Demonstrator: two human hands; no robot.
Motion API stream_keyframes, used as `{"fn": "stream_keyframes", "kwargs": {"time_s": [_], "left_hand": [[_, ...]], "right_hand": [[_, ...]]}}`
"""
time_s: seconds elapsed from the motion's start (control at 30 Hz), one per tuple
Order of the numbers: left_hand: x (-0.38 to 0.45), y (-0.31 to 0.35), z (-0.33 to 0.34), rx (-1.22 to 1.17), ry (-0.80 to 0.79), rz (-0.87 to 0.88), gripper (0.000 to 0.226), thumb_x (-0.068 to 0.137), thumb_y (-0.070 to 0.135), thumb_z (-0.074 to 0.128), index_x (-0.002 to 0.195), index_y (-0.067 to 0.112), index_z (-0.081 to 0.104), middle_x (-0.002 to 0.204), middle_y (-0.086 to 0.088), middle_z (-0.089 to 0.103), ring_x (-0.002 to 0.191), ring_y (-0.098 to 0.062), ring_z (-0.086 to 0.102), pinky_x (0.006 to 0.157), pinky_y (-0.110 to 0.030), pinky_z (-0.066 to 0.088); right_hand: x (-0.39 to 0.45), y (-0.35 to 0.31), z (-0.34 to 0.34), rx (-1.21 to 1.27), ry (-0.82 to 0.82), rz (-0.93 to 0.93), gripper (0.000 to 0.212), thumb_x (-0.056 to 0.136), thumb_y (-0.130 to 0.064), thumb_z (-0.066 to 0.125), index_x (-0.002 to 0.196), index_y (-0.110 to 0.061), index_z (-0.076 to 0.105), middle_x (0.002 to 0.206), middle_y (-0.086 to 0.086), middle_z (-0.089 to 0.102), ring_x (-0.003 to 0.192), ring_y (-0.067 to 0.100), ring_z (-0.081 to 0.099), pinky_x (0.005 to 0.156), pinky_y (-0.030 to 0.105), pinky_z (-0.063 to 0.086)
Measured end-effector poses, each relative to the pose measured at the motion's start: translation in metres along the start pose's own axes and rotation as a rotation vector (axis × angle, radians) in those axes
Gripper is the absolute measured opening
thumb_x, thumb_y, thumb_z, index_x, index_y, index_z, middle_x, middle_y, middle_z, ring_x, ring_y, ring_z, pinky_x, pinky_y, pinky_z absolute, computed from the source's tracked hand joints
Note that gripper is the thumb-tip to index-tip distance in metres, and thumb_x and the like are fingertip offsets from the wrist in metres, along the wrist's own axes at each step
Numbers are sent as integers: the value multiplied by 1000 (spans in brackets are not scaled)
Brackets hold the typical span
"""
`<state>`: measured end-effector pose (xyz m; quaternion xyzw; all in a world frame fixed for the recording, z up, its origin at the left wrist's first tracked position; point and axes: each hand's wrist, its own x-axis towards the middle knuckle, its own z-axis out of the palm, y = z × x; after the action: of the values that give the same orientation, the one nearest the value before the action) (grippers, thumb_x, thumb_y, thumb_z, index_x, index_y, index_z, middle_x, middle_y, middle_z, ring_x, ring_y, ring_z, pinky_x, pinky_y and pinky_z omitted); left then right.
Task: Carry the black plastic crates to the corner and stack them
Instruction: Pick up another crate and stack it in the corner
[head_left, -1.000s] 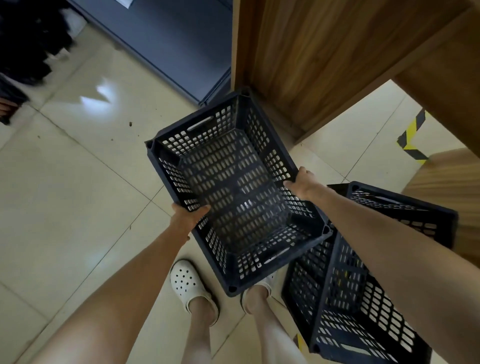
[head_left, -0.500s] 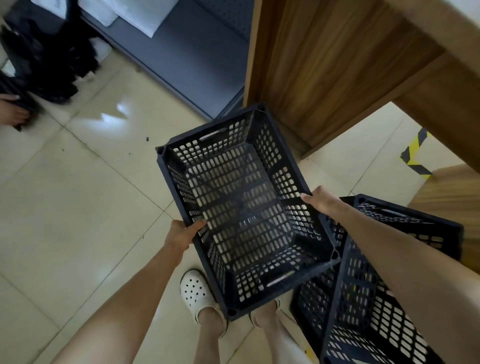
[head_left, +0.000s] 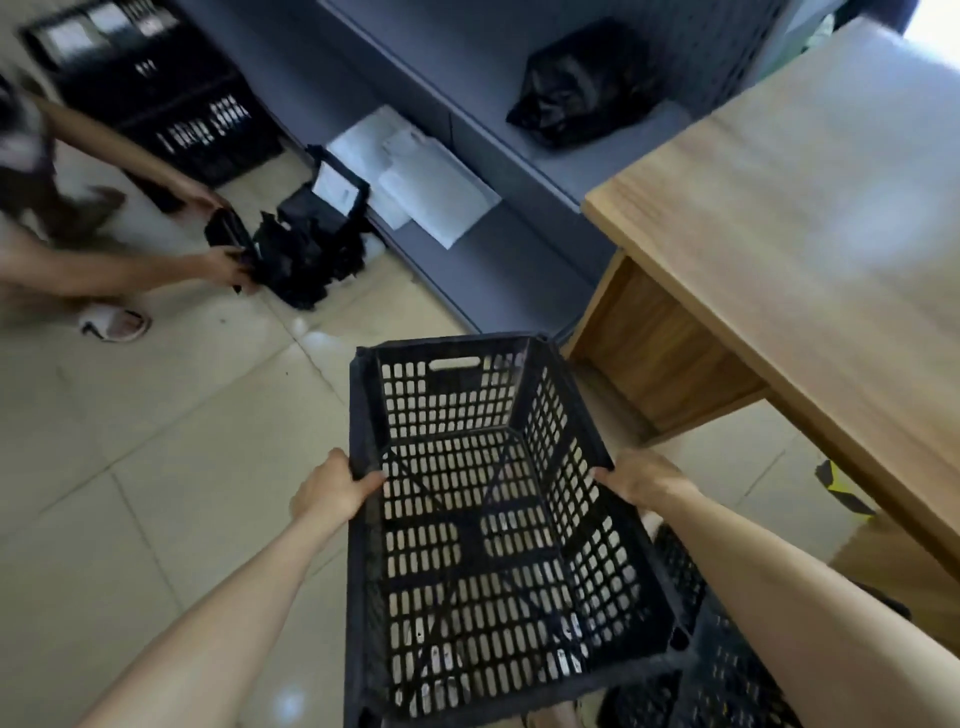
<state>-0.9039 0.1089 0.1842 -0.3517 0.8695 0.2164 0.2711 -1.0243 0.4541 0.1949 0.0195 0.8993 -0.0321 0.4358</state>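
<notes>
The left hand (head_left: 332, 493) grips the left rim of the crate (head_left: 493, 530), thumb hooked inside the wall. The right hand (head_left: 641, 480) grips the right rim, fingers curled over the edge. The crate is held off the floor in front of the body, open side up and empty. Its perforated plastic walls look rigid and light; the long rims give a firm hold, and a handle slot (head_left: 454, 362) shows in the far wall. A second crate (head_left: 727, 670) sits under the right forearm. Stacked crates (head_left: 171, 104) stand well apart at the far left, near another person (head_left: 67, 244).
</notes>
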Motion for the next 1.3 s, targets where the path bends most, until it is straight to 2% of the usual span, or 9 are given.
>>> {"fn": "stream_keyframes", "kwargs": {"time_s": [0.2,0.43,0.6,0.7,0.77,0.87,0.97,1.13,1.3], "left_hand": [[-59,-72,-85,-61,94,-59,55,87,56,58,121,13,48,118,-9,64,104,-29,63,82,-38,53],[-112,-144,-185,-283,166,-76,56,88,48,61,129,12,48,125,-8,63,109,-27,62,91,-42,53],[-129,-195,-228,-471,241,-129,38,88,30,67,118,10,54,117,-7,65,103,-26,63,93,-43,52],[-157,-206,-250,-466,290,-203,26,93,23,61,113,9,53,105,-1,59,97,-22,59,80,-30,46],[-166,-217,-254,-447,329,-248,22,94,23,59,111,9,57,103,-2,61,88,-17,55,73,-27,42],[-183,-233,-254,-434,397,-346,25,93,28,58,112,12,56,107,-3,63,88,-18,56,79,-31,48],[-205,-245,-246,-447,406,-481,29,92,35,57,114,17,50,104,-1,61,93,-19,60,80,-34,51],[-253,-252,-237,-544,503,-698,22,92,35,57,108,21,53,100,3,63,88,-15,61,75,-31,53],[-322,-254,-214,-651,584,-935,24,89,34,59,106,17,59,100,0,61,99,-23,63,83,-34,50]], "right_hand": [[-89,-82,-49,-154,85,-136,45,96,-50,43,116,-15,65,94,2,62,84,21,60,77,30,49],[-183,-190,-113,-314,170,-331,45,98,-47,41,125,-17,59,122,7,63,110,26,61,86,34,47],[-215,-265,-131,-435,208,-403,43,96,-44,39,118,-12,58,102,7,72,86,22,70,71,32,46],[-225,-303,-133,-485,213,-486,42,99,-43,38,119,-12,57,101,6,70,88,22,69,75,33,43],[-227,-326,-133,-506,186,-530,40,99,-42,37,117,-12,57,94,5,69,81,20,69,78,33,42],[-217,-360,-128,-584,158,-619,40,98,-42,37,118,-13,57,106,7,71,88,21,68,79,32,46],[-196,-395,-119,-641,100,-719,39,97,-45,37,117,-19,57,102,2,72,75,15,68,76,29,49],[-191,-463,-97,-706,0,-908,38,99,-43,43,115,-14,61,105,5,71,93,19,69,90,32,51],[-237,-507,-67,-918,-22,-1110,39,99,-46,42,113,-15,59,81,-3,62,67,9,64,76,29,51]]}}
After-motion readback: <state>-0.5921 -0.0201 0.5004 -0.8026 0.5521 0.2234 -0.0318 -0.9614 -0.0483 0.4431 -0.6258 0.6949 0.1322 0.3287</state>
